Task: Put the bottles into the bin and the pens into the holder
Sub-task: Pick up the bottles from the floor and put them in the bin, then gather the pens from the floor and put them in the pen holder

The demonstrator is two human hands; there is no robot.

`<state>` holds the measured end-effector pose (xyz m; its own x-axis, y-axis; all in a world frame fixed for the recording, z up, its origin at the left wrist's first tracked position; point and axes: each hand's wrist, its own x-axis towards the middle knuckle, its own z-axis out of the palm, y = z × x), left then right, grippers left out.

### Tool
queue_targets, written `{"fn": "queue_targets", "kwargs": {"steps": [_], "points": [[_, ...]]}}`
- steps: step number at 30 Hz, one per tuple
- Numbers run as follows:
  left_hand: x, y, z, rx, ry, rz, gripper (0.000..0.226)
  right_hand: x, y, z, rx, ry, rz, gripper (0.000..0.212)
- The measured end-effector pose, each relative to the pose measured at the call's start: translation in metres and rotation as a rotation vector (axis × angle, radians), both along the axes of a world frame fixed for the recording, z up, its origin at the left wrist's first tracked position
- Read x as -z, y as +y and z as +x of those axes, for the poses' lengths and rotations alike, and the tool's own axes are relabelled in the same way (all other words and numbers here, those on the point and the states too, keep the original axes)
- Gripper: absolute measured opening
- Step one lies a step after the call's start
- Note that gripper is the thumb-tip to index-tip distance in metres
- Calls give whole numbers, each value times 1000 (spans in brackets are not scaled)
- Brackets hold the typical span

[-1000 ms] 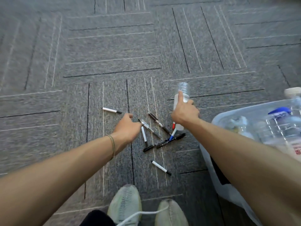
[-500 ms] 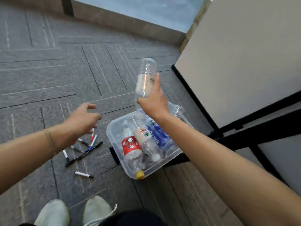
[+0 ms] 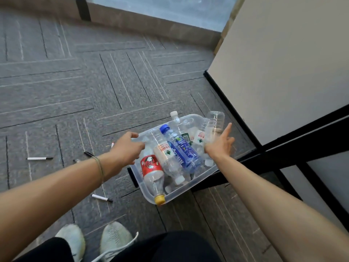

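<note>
A clear plastic bin sits on the carpet and holds several bottles, among them a red-labelled bottle and a blue-labelled bottle. My right hand is over the bin's far right corner, gripping a clear empty bottle with the index finger stretched along it. My left hand hovers over the bin's left rim, fingers loosely curled, holding nothing. Pens lie on the floor to the left: a white pen, a black pen and another white pen. No holder is in view.
A white panel with a black frame stands close to the right of the bin. A window ledge runs along the top. My shoes are at the bottom, near the closest pen.
My right hand lifted the clear bottle off the floor, carried it right and has lowered it to the bin's far corner. My left hand left the pens and came to the bin's rim.
</note>
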<state>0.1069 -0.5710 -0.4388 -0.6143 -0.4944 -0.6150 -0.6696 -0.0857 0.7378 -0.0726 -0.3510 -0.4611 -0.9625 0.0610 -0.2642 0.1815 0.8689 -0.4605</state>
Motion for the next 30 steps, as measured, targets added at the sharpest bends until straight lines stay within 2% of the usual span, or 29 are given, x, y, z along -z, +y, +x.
{"fn": "queue_targets", "kwargs": {"steps": [4, 8, 10, 13, 16, 20, 25, 30], "points": [[5, -13, 8, -12, -24, -14, 33, -10, -22, 10, -40, 116, -33, 112], [3, -35, 31, -22, -64, -37, 6, -49, -76, 53, -405, 392, -298, 86], [5, -49, 49, -26, -92, -43, 11, -61, -106, 82, -579, 480, -388, 74], [8, -65, 78, -48, -141, -59, 13, -50, -149, 128, -861, 348, -436, 56], [23, -81, 109, -82, -168, -87, 15, -11, -184, 176, -1048, 88, -298, 36], [58, -97, 157, -159, -195, -80, 16, 60, -215, 220, -1197, -78, 18, 26], [122, -120, 215, -198, -306, -77, 18, 158, -231, 256, -1285, -176, 322, 19], [178, -162, 249, -211, -398, -107, 17, 225, -235, 268, -1301, -196, 465, 20]]}}
